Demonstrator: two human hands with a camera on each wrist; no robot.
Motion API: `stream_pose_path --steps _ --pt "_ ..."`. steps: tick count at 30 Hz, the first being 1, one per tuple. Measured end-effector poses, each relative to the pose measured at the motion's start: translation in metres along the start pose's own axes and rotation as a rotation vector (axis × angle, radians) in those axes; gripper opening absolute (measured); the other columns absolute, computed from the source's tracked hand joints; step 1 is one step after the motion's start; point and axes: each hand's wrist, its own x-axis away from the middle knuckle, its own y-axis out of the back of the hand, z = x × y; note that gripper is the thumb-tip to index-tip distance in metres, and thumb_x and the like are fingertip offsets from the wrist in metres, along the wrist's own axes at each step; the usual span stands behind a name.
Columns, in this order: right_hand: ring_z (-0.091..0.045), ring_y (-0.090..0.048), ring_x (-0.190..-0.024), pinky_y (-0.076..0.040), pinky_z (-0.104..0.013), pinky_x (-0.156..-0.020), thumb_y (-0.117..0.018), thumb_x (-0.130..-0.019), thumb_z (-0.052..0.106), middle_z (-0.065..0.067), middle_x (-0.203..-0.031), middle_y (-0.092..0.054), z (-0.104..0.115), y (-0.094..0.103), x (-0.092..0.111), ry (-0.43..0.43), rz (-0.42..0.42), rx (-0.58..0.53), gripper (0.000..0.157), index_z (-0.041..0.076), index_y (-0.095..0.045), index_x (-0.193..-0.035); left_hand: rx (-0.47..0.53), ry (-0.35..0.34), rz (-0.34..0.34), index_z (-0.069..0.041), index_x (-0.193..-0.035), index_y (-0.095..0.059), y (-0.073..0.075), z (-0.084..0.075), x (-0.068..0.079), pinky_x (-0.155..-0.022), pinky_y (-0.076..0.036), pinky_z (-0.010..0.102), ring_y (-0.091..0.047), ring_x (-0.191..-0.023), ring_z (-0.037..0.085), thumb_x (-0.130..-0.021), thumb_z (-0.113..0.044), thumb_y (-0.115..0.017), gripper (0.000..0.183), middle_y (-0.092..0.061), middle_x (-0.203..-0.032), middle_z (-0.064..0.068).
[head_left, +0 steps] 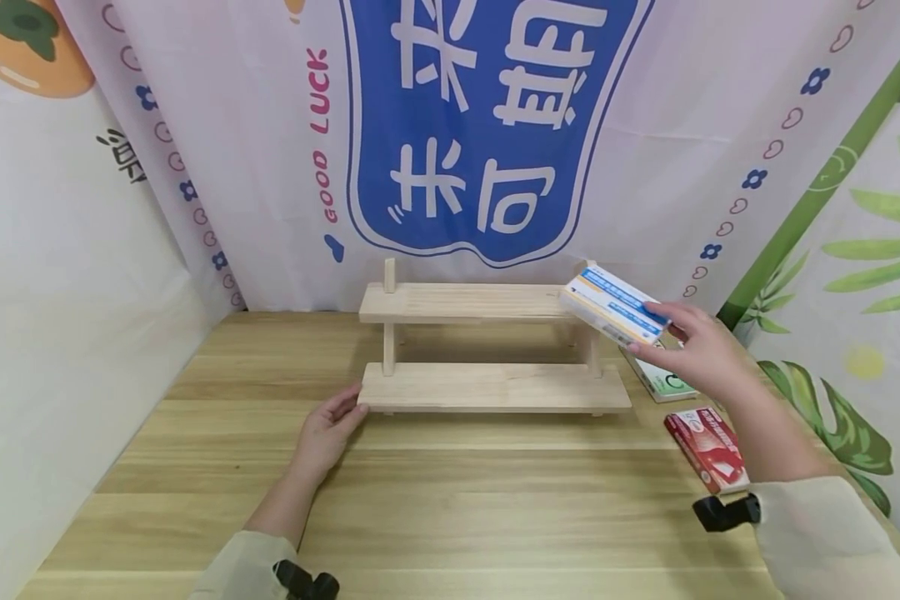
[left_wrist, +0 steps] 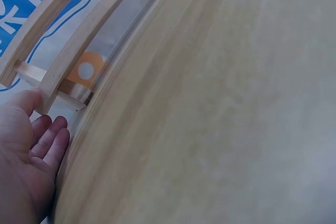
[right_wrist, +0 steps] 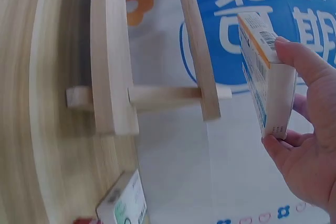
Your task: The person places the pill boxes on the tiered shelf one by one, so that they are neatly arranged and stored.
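A two-tier wooden display shelf stands on the table by the back cloth. My left hand holds the left end of its lower board; in the left wrist view the thumb is against the board's end, with the other fingers bent beside it. My right hand grips a white medicine box with blue and orange bands, thumb and fingers at its near end. This box is tilted and overlaps the upper board's right end in the head view; the right wrist view shows it apart from the board.
Right of the shelf, a white and green box lies on the table, partly hidden below my right hand. A red box lies nearer to me beside my forearm. Printed cloth hangs behind and at both sides.
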Motion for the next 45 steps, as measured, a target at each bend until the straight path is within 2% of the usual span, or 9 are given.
stream_pose_path --steps 3,5,7,11,16,21,30,38,45 --pt "-0.050 -0.033 -0.138 -0.036 -0.059 -0.111 -0.071 -0.085 0.053 -0.029 -0.155 -0.024 0.012 -0.008 -0.010 0.013 0.014 -0.030 0.089 0.008 -0.033 -0.153 0.010 -0.001 -0.002 -0.006 -0.138 -0.053 0.000 0.000 0.000 -0.090 -0.044 0.005 -0.059 -0.117 0.009 -0.097 -0.017 -0.062 0.044 -0.058 -0.138 0.017" --pt "-0.049 -0.033 -0.139 -0.036 -0.057 -0.113 -0.072 -0.084 0.052 -0.027 -0.155 -0.024 0.019 -0.014 -0.017 0.018 0.026 -0.048 0.089 0.009 -0.033 -0.152 0.010 -0.001 -0.001 -0.006 -0.138 -0.053 0.000 0.001 -0.001 -0.090 -0.044 0.004 -0.059 -0.116 0.007 -0.097 -0.017 -0.062 0.044 -0.058 -0.139 0.017" --pt "-0.047 -0.033 -0.139 -0.036 -0.056 -0.113 -0.072 -0.084 0.054 -0.027 -0.156 -0.024 0.025 -0.019 -0.023 0.021 0.038 -0.057 0.090 0.011 -0.033 -0.153 0.010 -0.003 -0.003 -0.006 -0.138 -0.053 0.000 0.002 -0.001 -0.090 -0.044 0.005 -0.059 -0.116 0.007 -0.097 -0.016 -0.062 0.044 -0.058 -0.139 0.017" --pt "-0.044 -0.033 -0.140 -0.035 -0.052 -0.115 -0.074 -0.084 0.047 -0.024 -0.157 -0.025 0.038 -0.029 -0.034 0.052 0.060 -0.099 0.086 0.011 -0.036 -0.152 0.005 -0.004 -0.006 -0.006 -0.138 -0.053 0.000 0.002 -0.001 -0.090 -0.044 0.004 -0.057 -0.123 0.020 -0.097 -0.016 -0.062 0.044 -0.058 -0.138 0.017" --pt "-0.042 -0.033 -0.140 -0.034 -0.050 -0.117 -0.076 -0.084 0.037 -0.024 -0.155 -0.028 0.056 -0.043 -0.047 0.104 0.073 -0.118 0.080 0.009 -0.039 -0.150 0.003 -0.004 -0.009 -0.005 -0.138 -0.053 0.000 0.001 0.000 -0.090 -0.044 0.005 -0.058 -0.122 0.019 -0.097 -0.016 -0.062 0.043 -0.059 -0.137 0.018" --pt "-0.040 -0.036 -0.139 -0.034 -0.049 -0.117 -0.077 -0.082 0.036 -0.022 -0.155 -0.030 0.074 -0.060 -0.059 0.130 0.089 -0.140 0.080 0.010 -0.041 -0.149 0.005 0.003 -0.008 -0.006 -0.138 -0.053 0.000 0.000 0.001 -0.089 -0.043 0.004 -0.058 -0.123 0.021 -0.097 -0.017 -0.062 0.044 -0.059 -0.137 0.018" --pt "-0.036 -0.045 -0.129 -0.042 -0.049 -0.109 -0.080 -0.079 0.036 -0.019 -0.152 -0.035 0.104 -0.094 -0.075 0.182 0.114 -0.140 0.078 0.011 -0.047 -0.145 -0.001 -0.002 -0.003 -0.006 -0.139 -0.053 0.000 0.003 0.001 -0.092 -0.044 0.006 -0.057 -0.126 0.027 -0.097 -0.018 -0.062 0.044 -0.059 -0.137 0.018" --pt "-0.028 -0.048 -0.118 -0.047 -0.043 -0.100 -0.079 -0.079 0.041 -0.013 -0.148 -0.040 0.123 -0.114 -0.084 0.183 0.140 -0.134 0.077 0.016 -0.049 -0.145 0.003 0.009 -0.004 -0.007 -0.140 -0.052 -0.001 0.001 0.002 -0.091 -0.043 0.006 -0.056 -0.126 0.026 -0.098 -0.019 -0.062 0.045 -0.058 -0.138 0.017" --pt "-0.027 -0.049 -0.119 -0.047 -0.042 -0.101 -0.080 -0.079 0.039 -0.012 -0.147 -0.041 0.136 -0.123 -0.089 0.182 0.155 -0.144 0.075 0.017 -0.050 -0.144 0.012 0.008 -0.002 -0.007 -0.141 -0.051 0.001 -0.001 0.003 -0.093 -0.043 0.006 -0.055 -0.128 0.026 -0.098 -0.019 -0.061 0.046 -0.057 -0.139 0.017"
